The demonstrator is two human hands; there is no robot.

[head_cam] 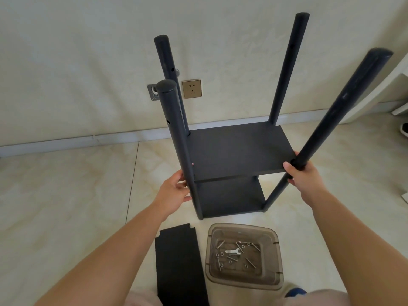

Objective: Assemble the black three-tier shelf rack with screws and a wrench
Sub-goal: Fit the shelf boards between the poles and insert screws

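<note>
Head view: the black shelf rack (234, 155) stands upright on the tiled floor (66, 195) at 12 o'clock from the person, close to the wall (88, 62). Two shelf boards are fitted, the upper board (238, 149) above the lower board (229, 197); four black poles rise well above the upper board. The left hand (174, 195) grips the near-left pole (176, 138) at the level of the upper board, fingers curled round it. The right hand (305, 175) is clamped on the near-right pole (337, 109) at the same level, thumb and fingers wrapped round the tube. A third shelf board (178, 266), loose, lies flat on the floor at 6 o'clock from the rack, between the person's forearms. Just beside it, at its 3 o'clock, sits a translucent brown plastic container (276, 250). Inside the container lie loose screws (250, 262), washers and a small flat wrench (233, 251). On the wall behind the rack, at 11 o'clock, are a gold-coloured power socket (191, 88) and, partly hidden by the poles, a grey wall plate (152, 92). A white furniture edge (375, 89) shows at 2 o'clock.
</note>
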